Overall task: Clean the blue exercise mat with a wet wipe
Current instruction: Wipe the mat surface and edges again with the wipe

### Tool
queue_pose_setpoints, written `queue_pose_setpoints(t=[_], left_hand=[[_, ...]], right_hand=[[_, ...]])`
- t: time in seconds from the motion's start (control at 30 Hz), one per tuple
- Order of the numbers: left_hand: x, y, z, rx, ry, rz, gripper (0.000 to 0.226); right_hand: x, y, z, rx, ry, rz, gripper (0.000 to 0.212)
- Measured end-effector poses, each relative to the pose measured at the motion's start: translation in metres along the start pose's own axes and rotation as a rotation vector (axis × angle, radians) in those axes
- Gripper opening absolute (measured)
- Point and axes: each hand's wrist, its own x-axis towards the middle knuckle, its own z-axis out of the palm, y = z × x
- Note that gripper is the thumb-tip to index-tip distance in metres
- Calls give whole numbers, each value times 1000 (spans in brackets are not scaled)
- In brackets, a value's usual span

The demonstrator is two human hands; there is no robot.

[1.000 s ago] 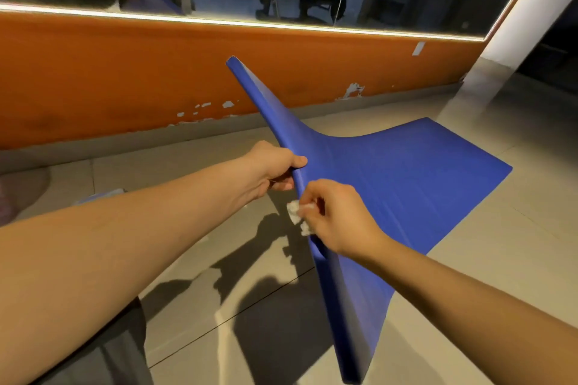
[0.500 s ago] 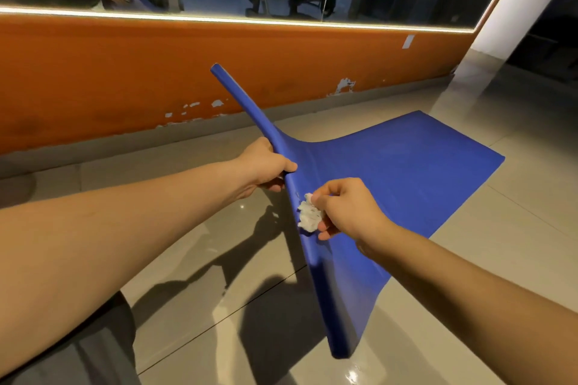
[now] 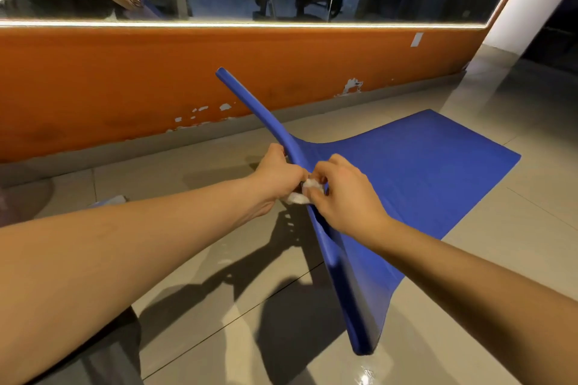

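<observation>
Your right hand (image 3: 345, 197) has slid the wet wipe (image 3: 306, 192) up the raised edge of the blue mat (image 3: 422, 175) until it is right beside your left hand (image 3: 276, 173). Your left hand grips that edge, holding it off the floor (image 3: 219, 275) so the rim can be wiped, and your right hand pinches the wipe against it. The mat's far end lies flat.

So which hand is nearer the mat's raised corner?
Left. The left hand grips the mat by its edge below the raised corner; the right hand holds the wipe farther down that edge.
</observation>
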Motion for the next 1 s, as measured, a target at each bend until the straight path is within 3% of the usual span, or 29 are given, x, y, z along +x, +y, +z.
queue_pose_setpoints(t=[0.13, 0.27, 0.4, 0.5, 0.57, 0.7, 0.8, 0.9, 1.0], left_hand=[[4, 3, -3, -31, 19, 17, 47], [9, -3, -6, -63, 23, -19, 59], [10, -5, -7, -79, 41, -22, 51], [7, -5, -3, -57, 44, -11, 49], [8, -5, -4, -75, 63, -8, 48], [13, -1, -15, -155, 137, -24, 38], [7, -8, -8, -171, 140, -51, 37], [1, -10, 3, -150, 116, -31, 42], [7, -2, -7, -180, 161, -37, 38]], right_hand=[[2, -7, 4, 83, 47, -37, 9], [-7, -2, 7, -5, 47, -89, 20], [-16, -8, 9, -23, -48, -77, 24], [-11, -11, 10, 19, -15, -54, 8], [-17, -10, 14, 32, -32, -68, 15], [-53, -10, 25, -72, -89, -275, 24], [-33, -5, 25, 23, -101, -152, 18], [-5, -4, 18, 149, -4, -9, 12], [-25, -2, 20, 142, -126, -82, 25]])
